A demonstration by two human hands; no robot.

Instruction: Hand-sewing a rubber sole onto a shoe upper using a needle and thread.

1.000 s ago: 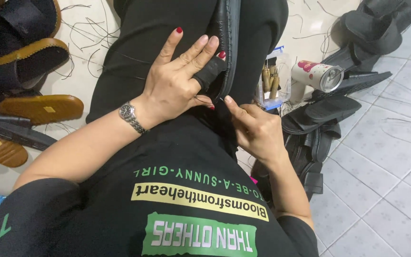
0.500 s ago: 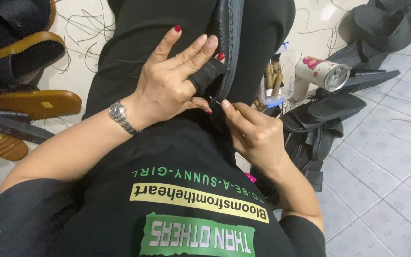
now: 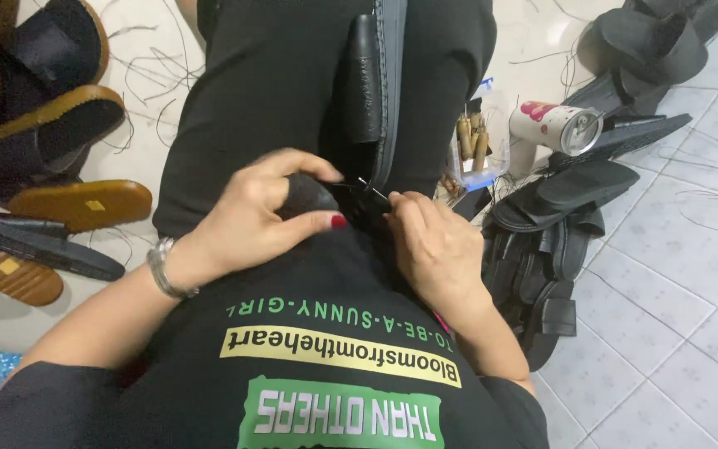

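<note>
Left hand (image 3: 263,212) curled around the near end of a black sandal (image 3: 380,91), thumb and fingers pinching the dark strap end, red-painted thumbnail showing, metal wristwatch (image 3: 162,268) on the wrist. Right hand (image 3: 434,245) just right of it, fingertips pressed together, pinching a small thin dark tool or thread at the sandal's near end; too small to tell which. Hands almost touching at that spot. Sandal stands on edge between the person's black-trousered legs, sole running far from the lap, near end at the hands. Person wears a black printed shirt. Left side on the floor: pile of tan-soled sandals (image 3: 76,204) with loose threads around. Right side: stack of black sandals (image 3: 558,199) on white tiles, a pink-and-white can (image 3: 554,126) lying on its side far right, and a small clear container with wooden-handled tools (image 3: 471,137) just beside the right leg.
</note>
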